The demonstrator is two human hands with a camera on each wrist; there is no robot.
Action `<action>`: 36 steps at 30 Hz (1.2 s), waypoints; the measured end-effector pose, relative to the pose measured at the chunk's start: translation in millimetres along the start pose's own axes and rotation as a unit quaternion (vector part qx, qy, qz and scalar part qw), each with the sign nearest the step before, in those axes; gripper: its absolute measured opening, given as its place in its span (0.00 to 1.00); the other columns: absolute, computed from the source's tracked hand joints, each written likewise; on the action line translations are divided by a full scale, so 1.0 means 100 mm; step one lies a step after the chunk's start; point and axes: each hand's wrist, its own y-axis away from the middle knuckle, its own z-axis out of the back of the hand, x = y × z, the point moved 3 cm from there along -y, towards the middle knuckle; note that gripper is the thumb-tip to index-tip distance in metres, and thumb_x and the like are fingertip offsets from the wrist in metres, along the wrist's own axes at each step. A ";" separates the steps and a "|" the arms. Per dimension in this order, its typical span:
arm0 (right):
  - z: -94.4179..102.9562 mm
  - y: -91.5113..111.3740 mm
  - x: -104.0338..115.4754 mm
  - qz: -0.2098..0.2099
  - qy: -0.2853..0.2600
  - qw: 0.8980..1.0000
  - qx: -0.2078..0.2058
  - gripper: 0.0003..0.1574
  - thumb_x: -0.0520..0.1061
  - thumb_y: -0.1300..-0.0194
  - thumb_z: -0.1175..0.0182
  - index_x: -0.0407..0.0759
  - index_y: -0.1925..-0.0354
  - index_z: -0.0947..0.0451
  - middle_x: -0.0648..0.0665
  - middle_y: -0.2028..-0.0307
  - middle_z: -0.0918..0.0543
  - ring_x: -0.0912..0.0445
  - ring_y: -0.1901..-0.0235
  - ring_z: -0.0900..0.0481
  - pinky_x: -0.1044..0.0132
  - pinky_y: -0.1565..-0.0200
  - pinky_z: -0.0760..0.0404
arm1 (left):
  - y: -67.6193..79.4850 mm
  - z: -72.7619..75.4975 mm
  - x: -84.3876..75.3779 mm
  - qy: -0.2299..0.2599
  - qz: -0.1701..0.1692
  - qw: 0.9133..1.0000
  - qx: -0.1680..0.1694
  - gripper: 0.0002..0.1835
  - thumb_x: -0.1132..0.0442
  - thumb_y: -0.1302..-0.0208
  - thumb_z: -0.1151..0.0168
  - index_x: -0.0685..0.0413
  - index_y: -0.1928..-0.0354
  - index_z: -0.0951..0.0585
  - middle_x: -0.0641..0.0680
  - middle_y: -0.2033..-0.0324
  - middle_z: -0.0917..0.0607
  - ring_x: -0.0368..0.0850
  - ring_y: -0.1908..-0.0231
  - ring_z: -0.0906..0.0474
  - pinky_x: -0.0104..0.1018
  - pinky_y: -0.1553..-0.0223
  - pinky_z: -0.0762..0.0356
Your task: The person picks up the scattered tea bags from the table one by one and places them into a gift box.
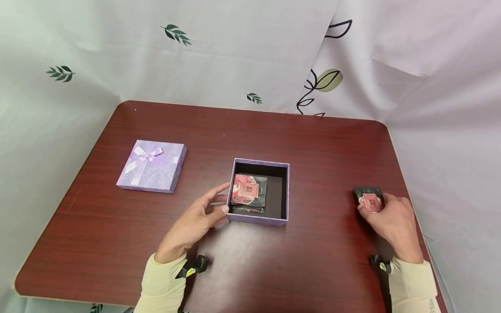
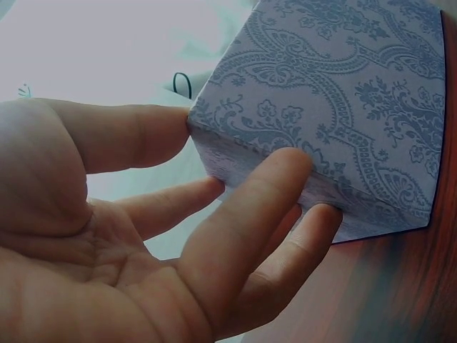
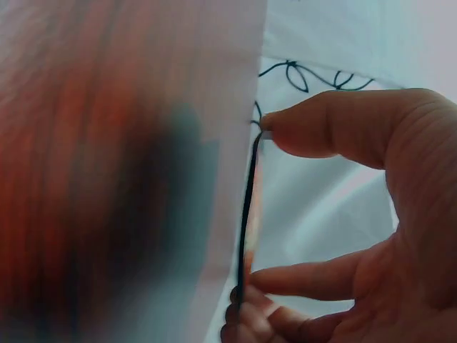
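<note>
An open lilac box [image 1: 258, 222] with a dark inside stands mid-table. My left hand [image 1: 197, 219] is at its left wall, fingers spread and fingertips touching it. The left wrist view shows that hand [image 2: 186, 236] against the patterned outer wall of the box [image 2: 321, 93]. Flat dark sachets with pink-red labels [image 1: 247, 190] lie in the left part of the box, one overlapping another. At the right of the table, my right hand [image 1: 396, 219] grips a similar sachet [image 1: 369, 201] by its edges. The right wrist view shows this sachet [image 3: 248, 214] edge-on between thumb and fingers.
The lilac lid with a ribbon bow [image 1: 151, 166] lies at the left of the brown table [image 1: 321, 148]. White curtains with leaf prints [image 1: 235, 52] hang behind and at both sides. The right hand is near the table's right edge.
</note>
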 end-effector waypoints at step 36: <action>0.26 -0.14 1.90 0.332 -0.028 0.942 -0.045 0.51 0.48 0.60 0.23 0.24 0.39 0.22 0.34 0.52 0.22 0.38 0.50 0.28 0.49 0.52 0.25 | -0.02 -0.02 0.04 0.010 -0.019 1.000 0.001 0.35 0.69 0.22 0.43 0.51 0.17 0.40 0.72 0.29 0.30 0.66 0.34 0.24 0.48 0.41 0.15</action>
